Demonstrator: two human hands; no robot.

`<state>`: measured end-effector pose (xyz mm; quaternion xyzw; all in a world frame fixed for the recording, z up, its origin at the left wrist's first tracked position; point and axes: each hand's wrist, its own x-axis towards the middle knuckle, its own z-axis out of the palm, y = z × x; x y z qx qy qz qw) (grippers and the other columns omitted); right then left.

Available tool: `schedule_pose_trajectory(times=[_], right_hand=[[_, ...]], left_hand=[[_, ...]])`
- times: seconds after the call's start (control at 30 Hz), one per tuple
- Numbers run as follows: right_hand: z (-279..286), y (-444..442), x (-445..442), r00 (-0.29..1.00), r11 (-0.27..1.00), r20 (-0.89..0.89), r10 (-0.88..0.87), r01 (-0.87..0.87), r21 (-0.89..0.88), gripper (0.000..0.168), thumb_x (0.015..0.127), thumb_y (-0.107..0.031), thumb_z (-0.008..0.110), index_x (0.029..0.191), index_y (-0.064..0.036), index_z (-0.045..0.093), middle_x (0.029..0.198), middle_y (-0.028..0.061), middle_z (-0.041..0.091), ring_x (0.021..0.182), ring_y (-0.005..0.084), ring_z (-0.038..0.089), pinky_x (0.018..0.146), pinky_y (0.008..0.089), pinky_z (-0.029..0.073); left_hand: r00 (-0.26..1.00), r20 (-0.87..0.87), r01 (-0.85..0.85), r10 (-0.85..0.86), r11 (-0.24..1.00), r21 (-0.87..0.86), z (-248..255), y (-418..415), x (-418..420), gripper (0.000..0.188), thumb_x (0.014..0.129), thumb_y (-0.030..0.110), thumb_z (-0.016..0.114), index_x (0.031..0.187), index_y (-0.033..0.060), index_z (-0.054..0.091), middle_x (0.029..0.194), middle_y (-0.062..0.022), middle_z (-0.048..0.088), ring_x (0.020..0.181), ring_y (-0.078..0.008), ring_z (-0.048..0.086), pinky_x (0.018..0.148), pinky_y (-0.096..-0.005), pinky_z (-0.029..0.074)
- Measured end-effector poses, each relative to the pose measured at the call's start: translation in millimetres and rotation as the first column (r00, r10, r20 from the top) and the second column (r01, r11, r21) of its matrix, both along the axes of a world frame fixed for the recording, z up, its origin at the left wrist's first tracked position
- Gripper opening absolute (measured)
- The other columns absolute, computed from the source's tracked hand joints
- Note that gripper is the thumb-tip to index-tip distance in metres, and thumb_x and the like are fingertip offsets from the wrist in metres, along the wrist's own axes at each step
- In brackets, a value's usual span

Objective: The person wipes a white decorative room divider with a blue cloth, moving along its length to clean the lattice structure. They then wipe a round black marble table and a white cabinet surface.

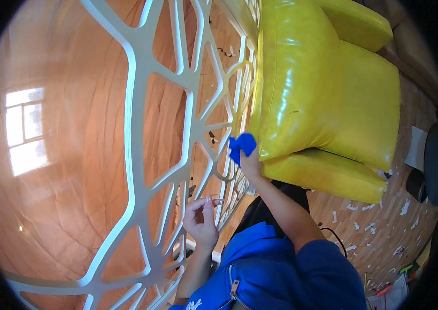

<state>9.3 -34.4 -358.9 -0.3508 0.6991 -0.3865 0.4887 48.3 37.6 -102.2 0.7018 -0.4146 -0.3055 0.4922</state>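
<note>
My right hand (250, 164) grips a crumpled blue cloth (243, 145) in front of a white openwork lattice panel (129, 135). The cloth is beside the corner of a glossy yellow armchair (319, 97), and whether it touches the lattice is not clear. Lower down, my left hand (201, 221) is raised before the same panel, palm up. Its fingers are curled and its thumb lies close to them. Whether something small is pinched there, or the fingertips touch a strut, I cannot tell.
Brown draped sheeting (67, 217) lies beyond the lattice, with a window reflection on a glossy surface. White scraps litter the wooden floor (343, 232) at the right, where a black cable (337, 236) curves. A dark round object (434, 166) stands at the right edge.
</note>
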Motion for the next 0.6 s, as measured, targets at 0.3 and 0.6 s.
schedule_pose_trajectory(times=[0.3,0.6], right_hand=[[127.4,-37.6,-20.0,0.57,0.938,0.752,-0.332,0.112,0.329,0.036,0.094,-0.029,0.063,0.114,0.001,0.058,0.107,0.0073,0.064,0.096,0.0149,0.059,0.086,0.0296,0.047],[85.3,-78.7,26.6,0.985,0.892,0.132,0.11,-0.04,-0.45,0.027,0.099,-0.022,0.049,0.098,0.003,0.061,0.096,0.0203,0.059,0.094,0.0398,0.051,0.089,0.0473,0.038]], left_hand=[[0.996,-0.091,0.001,-0.001,1.0,-0.003,-3.1,-15.2,-12.6,0.007,0.095,0.002,0.057,0.101,-0.0017,0.056,0.093,-0.0141,0.067,0.083,-0.0174,0.069,0.076,-0.0282,0.055],[0.997,-0.046,-0.056,0.059,0.997,0.06,1.9,-21.7,-15.9,0.006,0.096,0.005,0.056,0.099,-0.0006,0.055,0.091,-0.0139,0.065,0.08,-0.0176,0.066,0.078,-0.033,0.055]])
